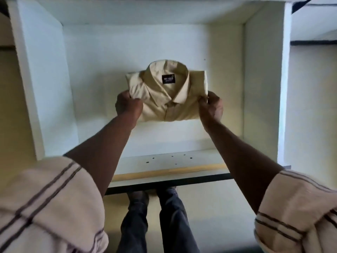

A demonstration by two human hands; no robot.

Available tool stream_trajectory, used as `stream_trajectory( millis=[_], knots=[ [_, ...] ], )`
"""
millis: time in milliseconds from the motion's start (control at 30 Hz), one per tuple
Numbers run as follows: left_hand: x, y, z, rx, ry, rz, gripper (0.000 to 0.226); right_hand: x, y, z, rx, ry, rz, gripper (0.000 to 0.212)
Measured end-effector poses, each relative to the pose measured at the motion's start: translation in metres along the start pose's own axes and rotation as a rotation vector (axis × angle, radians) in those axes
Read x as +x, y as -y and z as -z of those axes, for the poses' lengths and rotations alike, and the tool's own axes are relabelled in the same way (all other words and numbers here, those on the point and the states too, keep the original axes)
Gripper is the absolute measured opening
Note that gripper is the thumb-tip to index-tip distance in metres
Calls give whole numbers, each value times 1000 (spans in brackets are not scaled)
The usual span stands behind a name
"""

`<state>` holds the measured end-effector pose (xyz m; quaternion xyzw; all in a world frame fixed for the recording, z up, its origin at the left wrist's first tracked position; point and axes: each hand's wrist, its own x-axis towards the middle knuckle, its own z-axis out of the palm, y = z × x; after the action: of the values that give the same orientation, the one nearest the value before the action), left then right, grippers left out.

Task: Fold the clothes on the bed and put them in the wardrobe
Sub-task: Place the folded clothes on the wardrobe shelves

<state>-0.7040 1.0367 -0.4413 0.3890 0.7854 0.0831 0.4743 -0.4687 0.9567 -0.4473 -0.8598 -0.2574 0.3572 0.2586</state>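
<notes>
At frame centre the folded beige shirt (169, 105) lies collar upward inside the white wardrobe compartment (45, 79). The left hand (128, 105) and right hand (212, 106) each pinch a near corner, likely to keep the fold square while lowering it to the pale shelf (164, 141). Whether it touches is unclear.

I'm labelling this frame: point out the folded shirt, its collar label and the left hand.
folded shirt (182, 108), head view, front panel beside the placket.
collar label (168, 79), head view, middle of the dark tag.
left hand (128, 105), head view, its back.
</notes>
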Motion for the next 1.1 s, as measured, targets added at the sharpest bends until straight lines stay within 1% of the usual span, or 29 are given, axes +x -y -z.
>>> stream_trajectory(
  millis=[100,133,167,233,267,300,333,400,433,467,500,533,567,600,667,767,867,933,1000,1033,1100],
  knots=[
    [16,13,-12,90,80,-5,34,7,-16,-6,-76,116,-54,33],
    [14,15,-11,133,92,-28,38,6,-21,-7,-102,137,-66,37],
    [5,20,-9,192,88,-77,44,-2,-23,-3,-154,118,-49,41],
    [-15,28,0,335,53,-314,61,-22,-17,3,-216,44,97,44],
    [-29,34,6,354,54,-451,64,-35,-14,7,-196,56,172,43],
    [-44,42,12,345,84,-553,63,-53,-6,14,-191,152,234,43],
    [-56,53,17,345,148,-608,62,-69,-3,19,-218,293,300,47],
    [-82,75,26,405,310,-622,61,-111,0,31,-350,586,404,64],
    [-94,86,29,462,385,-621,61,-130,-3,34,-460,711,475,73],
    [-106,94,35,518,450,-623,62,-145,-11,34,-596,810,582,80],
    [-117,101,40,566,509,-630,63,-157,-18,32,-758,873,702,83],
    [-127,105,44,611,566,-640,64,-164,-26,28,-866,885,817,80],
    [-135,113,50,661,613,-660,65,-169,-31,24,-912,861,898,72],
    [-140,118,54,716,644,-698,67,-170,-33,22,-898,820,944,64],
    [-143,132,62,799,649,-793,68,-170,-36,18,-852,755,951,58],
    [-139,141,66,849,580,-924,63,-173,-44,24,-851,645,921,54],
    [-134,132,67,876,418,-1058,52,-182,-42,25,-887,376,891,52],
    [-131,120,68,895,280,-1116,44,-187,-34,23,-909,223,832,44],
    [-125,106,70,937,176,-1070,43,-186,-21,19,-947,140,725,37],
    [-122,100,71,962,129,-1028,44,-184,-14,17,-953,109,634,37],
    [-113,84,71,980,36,-948,53,-174,8,9,-945,65,401,46]
  ],
)
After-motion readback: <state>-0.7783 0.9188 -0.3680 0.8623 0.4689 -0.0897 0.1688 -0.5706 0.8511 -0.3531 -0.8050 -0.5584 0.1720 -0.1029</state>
